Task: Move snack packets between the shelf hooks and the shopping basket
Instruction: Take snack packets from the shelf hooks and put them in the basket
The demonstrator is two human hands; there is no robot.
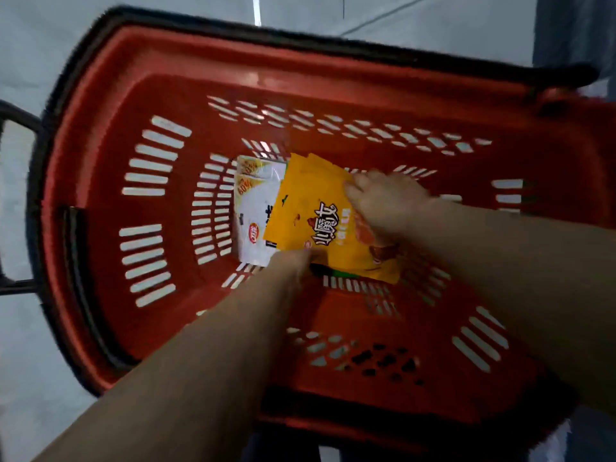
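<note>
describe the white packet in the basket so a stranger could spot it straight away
Look into the red shopping basket, down at its slotted floor. The white packet lies flat there, partly under the yellow packet both hands touch. It is the only white one.

A pale grey floor (26, 45) fills the space around the scene, smooth and evenly lit. A thin white line (256, 10) runs across it near the top edge, and a faint darker seam (383, 20) slants away beside it. At the upper right corner stands a dark blue-grey surface (573, 28), too blurred to identify.
</note>
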